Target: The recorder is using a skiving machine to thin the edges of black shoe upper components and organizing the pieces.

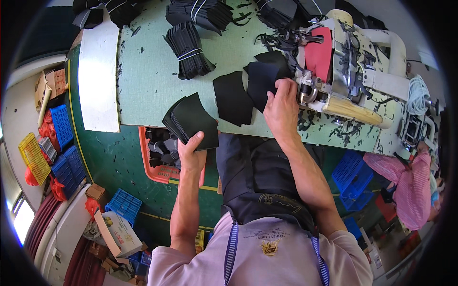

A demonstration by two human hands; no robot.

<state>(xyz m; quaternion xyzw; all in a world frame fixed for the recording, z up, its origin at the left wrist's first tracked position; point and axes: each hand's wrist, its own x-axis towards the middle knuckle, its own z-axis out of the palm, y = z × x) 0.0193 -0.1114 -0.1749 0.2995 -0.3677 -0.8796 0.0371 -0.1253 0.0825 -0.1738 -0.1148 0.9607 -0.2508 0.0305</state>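
While the left hand (190, 155) clamped a fanned stack of thin, black, leather-like pieces (196, 117) over the pale-green table's (148, 76) edge, seemingly to keep it together, the right hand (281, 112) pinched a flat blue-black piece (261, 86) beside the white metal machine (386, 80), probably for control.

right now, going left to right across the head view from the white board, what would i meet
White board, black stack held in the left hand, flat black piece on the table, right hand, red piece on the machine, coil of pale cord.
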